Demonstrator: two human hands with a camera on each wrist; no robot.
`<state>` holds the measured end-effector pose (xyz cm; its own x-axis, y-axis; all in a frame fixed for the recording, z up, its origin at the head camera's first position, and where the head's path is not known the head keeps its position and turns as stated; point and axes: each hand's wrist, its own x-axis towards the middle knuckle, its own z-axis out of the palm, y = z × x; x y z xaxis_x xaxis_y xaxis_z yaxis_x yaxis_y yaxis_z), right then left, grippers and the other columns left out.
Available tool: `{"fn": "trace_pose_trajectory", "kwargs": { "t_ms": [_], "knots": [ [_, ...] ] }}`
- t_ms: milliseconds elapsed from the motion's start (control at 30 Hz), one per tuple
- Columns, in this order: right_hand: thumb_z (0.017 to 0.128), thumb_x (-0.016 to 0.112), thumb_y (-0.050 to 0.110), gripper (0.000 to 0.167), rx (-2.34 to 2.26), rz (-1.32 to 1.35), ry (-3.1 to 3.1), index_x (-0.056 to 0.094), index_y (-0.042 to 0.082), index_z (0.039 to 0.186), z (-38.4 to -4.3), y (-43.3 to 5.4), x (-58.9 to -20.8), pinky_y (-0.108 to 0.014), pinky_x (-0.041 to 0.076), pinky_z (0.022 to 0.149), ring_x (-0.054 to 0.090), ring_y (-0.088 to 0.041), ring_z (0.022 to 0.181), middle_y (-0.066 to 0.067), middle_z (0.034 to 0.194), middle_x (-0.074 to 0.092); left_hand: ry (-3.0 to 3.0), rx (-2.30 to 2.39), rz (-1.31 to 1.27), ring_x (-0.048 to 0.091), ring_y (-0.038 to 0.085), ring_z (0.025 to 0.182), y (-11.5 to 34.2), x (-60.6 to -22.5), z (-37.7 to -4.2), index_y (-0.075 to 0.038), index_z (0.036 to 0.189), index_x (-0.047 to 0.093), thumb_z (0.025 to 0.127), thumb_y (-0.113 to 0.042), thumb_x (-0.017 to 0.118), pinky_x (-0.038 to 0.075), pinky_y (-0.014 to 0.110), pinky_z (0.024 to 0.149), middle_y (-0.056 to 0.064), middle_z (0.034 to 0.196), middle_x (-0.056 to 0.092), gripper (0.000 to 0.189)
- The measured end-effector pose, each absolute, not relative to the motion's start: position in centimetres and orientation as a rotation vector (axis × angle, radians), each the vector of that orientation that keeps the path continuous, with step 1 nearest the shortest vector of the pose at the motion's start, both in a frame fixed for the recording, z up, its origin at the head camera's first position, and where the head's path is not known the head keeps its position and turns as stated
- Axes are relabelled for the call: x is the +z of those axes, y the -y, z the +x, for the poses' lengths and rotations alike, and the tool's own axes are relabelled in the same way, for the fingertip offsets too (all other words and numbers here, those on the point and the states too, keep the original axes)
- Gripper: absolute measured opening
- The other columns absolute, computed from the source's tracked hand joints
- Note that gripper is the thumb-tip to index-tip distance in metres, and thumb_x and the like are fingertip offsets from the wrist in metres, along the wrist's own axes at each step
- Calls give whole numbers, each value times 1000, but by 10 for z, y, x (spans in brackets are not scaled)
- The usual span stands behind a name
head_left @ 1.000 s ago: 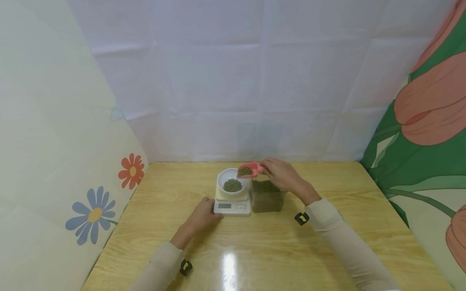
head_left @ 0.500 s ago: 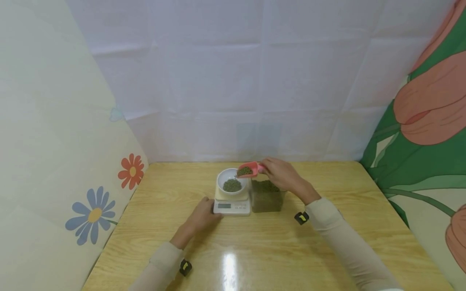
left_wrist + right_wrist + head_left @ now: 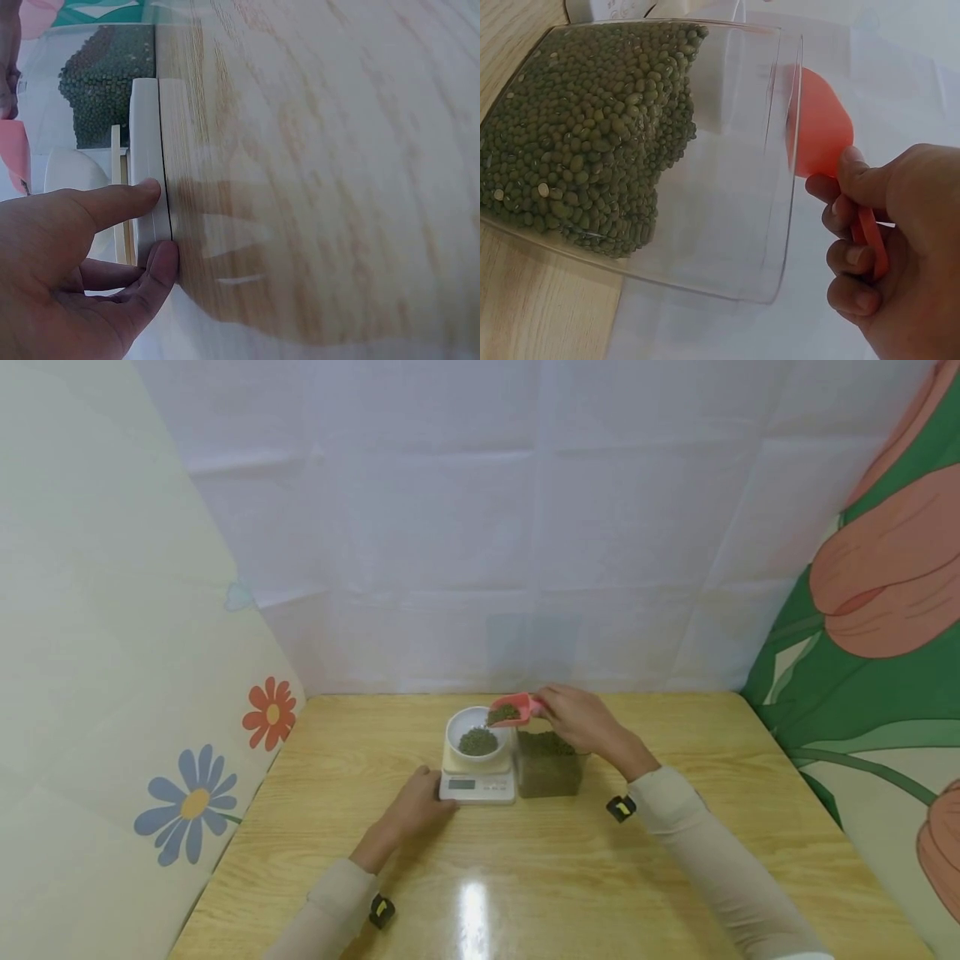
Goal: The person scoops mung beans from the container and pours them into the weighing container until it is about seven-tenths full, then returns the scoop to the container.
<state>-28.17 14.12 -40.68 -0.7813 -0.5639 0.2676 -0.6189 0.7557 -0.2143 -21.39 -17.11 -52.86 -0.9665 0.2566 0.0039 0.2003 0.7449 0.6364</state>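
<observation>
A white kitchen scale (image 3: 477, 787) stands on the table with a white bowl (image 3: 459, 727) on top. Mung beans (image 3: 477, 742) lie heaped in the bowl. My left hand (image 3: 417, 800) holds the scale's near left corner, its thumb on the front face and its fingers curled at the side in the left wrist view. The handle of a pinkish-red scoop (image 3: 522, 707) is gripped in my right hand (image 3: 583, 720). The scoop, loaded with beans, tips over the bowl's right rim, and a few beans show at its lip. From the right wrist view only the scoop's underside shows.
A clear plastic container (image 3: 550, 777) of mung beans (image 3: 592, 135) stands close against the scale's right side, under my right hand. White sheeting (image 3: 420, 568) rises behind the wooden table (image 3: 570, 877), and flower-printed panels (image 3: 225, 735) flank it.
The scoop has tilted very slightly, and beans now show at its lip toward the bowl. My left hand stays on the scale.
</observation>
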Motion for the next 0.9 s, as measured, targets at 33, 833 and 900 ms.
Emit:
{"fn": "trace_pose_trajectory", "kwargs": {
  "t_ms": [33,833,900],
  "knots": [
    [108,63,24,28,437,941,2768,72,2,123,-282,-141,-407,-45,60,88,72,-27,99,-10,110,74,-2856,1025,376,47,18,86,171,-528,-214,3,125,72,90,-16,85,49,30,74,5,93,56,42],
    [106,65,22,26,423,945,2761,72,2,122,-280,-137,-405,-46,60,88,72,-28,99,-10,109,74,-2859,1006,373,47,18,87,172,-530,-215,2,122,73,89,-17,84,48,31,76,5,93,57,39],
    [106,65,22,26,421,944,2759,72,2,122,-280,-137,-404,-46,60,88,72,-28,99,-10,109,74,-2863,1001,375,47,18,87,172,-530,-215,2,122,73,89,-17,84,47,31,76,5,93,57,39]
  ]
}}
